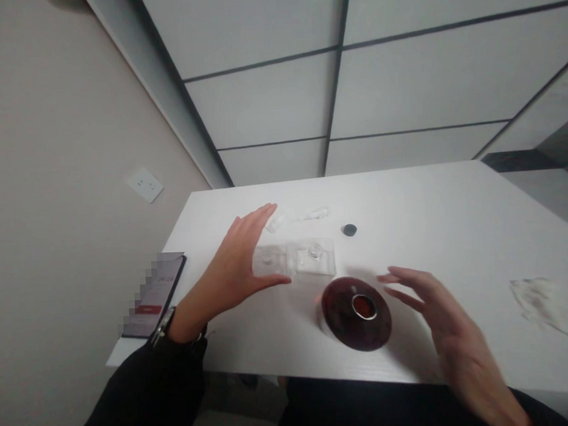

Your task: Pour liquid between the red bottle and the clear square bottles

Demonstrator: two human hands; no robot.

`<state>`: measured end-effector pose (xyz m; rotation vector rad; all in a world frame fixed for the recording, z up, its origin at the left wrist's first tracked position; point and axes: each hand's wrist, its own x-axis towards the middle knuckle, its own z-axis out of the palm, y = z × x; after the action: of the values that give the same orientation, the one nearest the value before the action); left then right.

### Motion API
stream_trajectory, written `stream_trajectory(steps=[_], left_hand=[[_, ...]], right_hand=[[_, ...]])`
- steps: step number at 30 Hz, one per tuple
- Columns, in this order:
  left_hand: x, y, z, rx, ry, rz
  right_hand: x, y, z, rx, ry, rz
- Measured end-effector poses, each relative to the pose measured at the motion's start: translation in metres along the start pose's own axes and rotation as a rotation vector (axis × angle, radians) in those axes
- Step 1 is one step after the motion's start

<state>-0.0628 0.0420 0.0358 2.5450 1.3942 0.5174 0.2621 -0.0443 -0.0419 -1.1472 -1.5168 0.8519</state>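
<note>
My left hand (242, 264) is open, thumb and fingers spread apart, beside a clear plastic tray (293, 272) with round raised spots in it. Part of the tray is hidden behind that hand. A glossy dark red, rounded object (344, 326) with a silver ring on top stands near the table's front edge; it looks slightly tilted. Just right of it, apart from it, hovers my right hand (446, 319), open and a little blurred, with nothing in its fingers. Behind the tray lies a small dark disc (350, 230).
Clear thin plastic (316, 213) lies at the back of the white table (433, 214). A phone-like screen (159, 292) rests at the left edge, near a wall with a socket (146, 185). At the right lies a crumpled tissue (538, 300). White panels stand behind.
</note>
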Motion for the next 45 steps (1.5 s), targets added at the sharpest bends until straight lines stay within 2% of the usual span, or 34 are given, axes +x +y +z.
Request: stream_trajectory(steps=[3,5,8,11,17,23,28,33,39,45], left_hand=[[-0.021,-0.013,0.009,-0.037,0.023,-0.052],[-0.029,-0.016,0.017,-0.024,0.025,-0.056],[-0.037,-0.013,0.022,-0.050,0.023,-0.052],[-0.051,-0.007,0.019,-0.107,0.039,-0.105],[-0.095,0.000,0.020,-0.181,0.094,-0.238],[-0.113,0.013,0.040,-0.259,0.183,-0.296],[-0.106,0.036,0.057,-0.330,0.177,-0.283],[-0.094,0.052,0.071,-0.399,0.135,-0.271],[-0.083,0.059,0.078,-0.448,0.117,-0.225],[-0.080,0.058,0.086,-0.463,0.173,-0.137]], right_hand=[[0.000,-0.001,-0.006,-0.075,0.273,0.043],[0.003,-0.003,-0.004,-0.085,0.319,0.040],[0.005,-0.004,0.007,-0.044,0.279,-0.025],[0.002,-0.004,0.020,0.011,0.161,-0.095],[-0.009,0.005,0.047,-0.019,-0.053,-0.012],[-0.011,-0.002,0.064,-0.131,0.012,0.082],[-0.013,-0.010,0.053,-0.184,0.077,0.042],[-0.016,-0.015,0.030,-0.273,0.057,-0.053],[-0.008,-0.029,0.002,-0.449,-0.055,-0.157],[-0.002,-0.033,-0.011,-0.551,-0.150,-0.224]])
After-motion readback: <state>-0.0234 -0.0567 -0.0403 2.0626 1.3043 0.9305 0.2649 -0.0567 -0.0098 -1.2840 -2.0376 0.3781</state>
